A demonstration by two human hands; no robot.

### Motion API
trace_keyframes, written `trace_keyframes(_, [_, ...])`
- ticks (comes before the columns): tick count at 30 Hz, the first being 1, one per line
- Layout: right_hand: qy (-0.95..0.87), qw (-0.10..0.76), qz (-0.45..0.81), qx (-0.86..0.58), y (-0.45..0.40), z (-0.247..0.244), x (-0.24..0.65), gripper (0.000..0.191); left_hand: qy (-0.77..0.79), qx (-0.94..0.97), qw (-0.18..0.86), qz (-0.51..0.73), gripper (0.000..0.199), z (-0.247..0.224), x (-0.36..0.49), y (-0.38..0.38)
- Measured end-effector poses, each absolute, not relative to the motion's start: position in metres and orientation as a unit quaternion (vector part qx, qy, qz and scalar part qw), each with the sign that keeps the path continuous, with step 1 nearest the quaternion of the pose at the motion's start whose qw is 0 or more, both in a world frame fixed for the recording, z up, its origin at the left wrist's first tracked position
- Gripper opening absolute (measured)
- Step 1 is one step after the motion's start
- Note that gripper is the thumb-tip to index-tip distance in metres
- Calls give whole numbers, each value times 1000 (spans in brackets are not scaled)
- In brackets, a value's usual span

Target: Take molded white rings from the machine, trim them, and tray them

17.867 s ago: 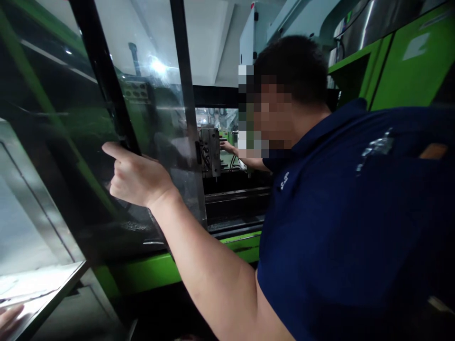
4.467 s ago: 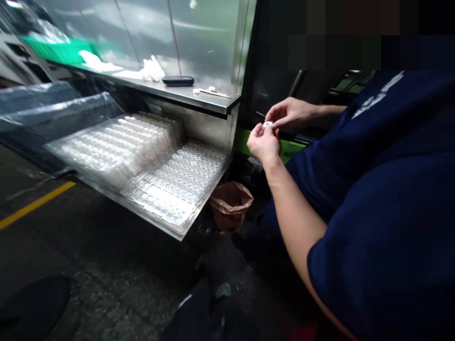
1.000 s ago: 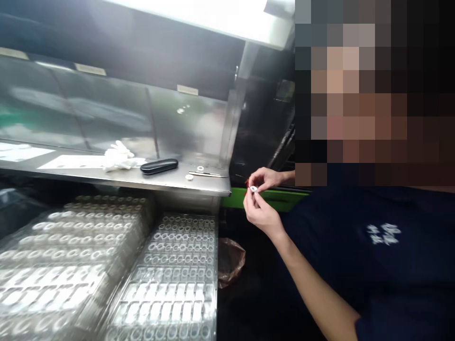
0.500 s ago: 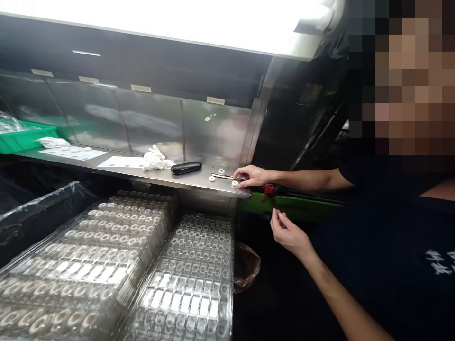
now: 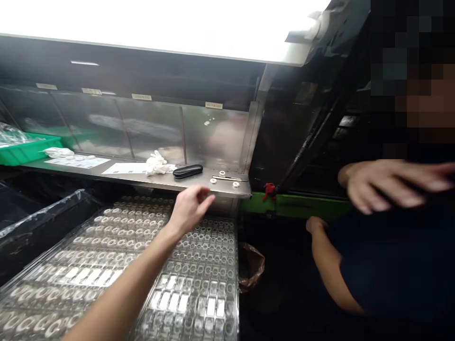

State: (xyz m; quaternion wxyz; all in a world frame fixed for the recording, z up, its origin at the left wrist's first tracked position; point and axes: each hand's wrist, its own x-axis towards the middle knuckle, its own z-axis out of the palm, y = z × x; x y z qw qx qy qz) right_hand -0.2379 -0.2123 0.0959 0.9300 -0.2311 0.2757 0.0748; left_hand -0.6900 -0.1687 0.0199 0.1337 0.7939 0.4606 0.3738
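My left hand reaches in from the lower left, above the clear trays and short of the shelf's front edge. Its thumb stands apart from the curled index finger, and nothing shows between them; the other fingers are mostly hidden. Beyond it on the metal shelf lie three small white rings around a thin dark-and-light stick-like tool. Left of these is a black oblong case. Below, clear plastic trays carry rows of ring-shaped pieces. My right hand is out of view.
A co-worker stands at the right, one hand raised and blurred. White gloves, paper sheets and a green bin line the shelf. A black-lined bin is at left, a brown bag-lined bin at right.
My left hand has come into view over the trays. The co-worker has drawn a hand back from the rings on the shelf, and both of the co-worker's arms have moved right.
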Motion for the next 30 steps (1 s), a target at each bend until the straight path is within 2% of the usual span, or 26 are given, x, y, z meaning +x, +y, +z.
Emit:
trace_keyframes(1, [250,939,2,-235,-203,133,-212,83,468,796,120,365,41,27,-673,-136])
trace_keyframes(3, [176,951,-94,-237,-188,188,-169,64,487,799,101,339,52,35,-650,-87])
trace_keyframes(5, [121,953,-125,-247,-185,199,-148,52,506,800,94,310,54,34,-641,-59])
trace_keyframes(7, [56,947,-118,-294,-197,163,-150,51,520,801,99,279,47,30,-640,-47])
trace_keyframes(9, [-82,921,-88,-372,-217,97,-168,50,533,798,111,258,40,24,-641,-44])
trace_keyframes(12, [-128,904,-65,-403,-242,-5,-201,42,556,782,118,256,36,20,-641,-42])
trace_keyframes(16, [-197,880,-44,-429,-254,-93,-240,57,571,767,120,266,32,19,-638,-40])
trace_keyframes(19, [-273,854,-36,-442,-262,-135,-269,62,580,758,124,272,30,20,-637,-41])
trace_keyframes(23, [-392,802,-28,-451,-283,-181,-305,47,591,744,125,285,31,20,-637,-46])
trace_keyframes(30, [-569,681,-15,-461,-320,-229,-335,50,595,738,134,290,44,20,-639,-46])
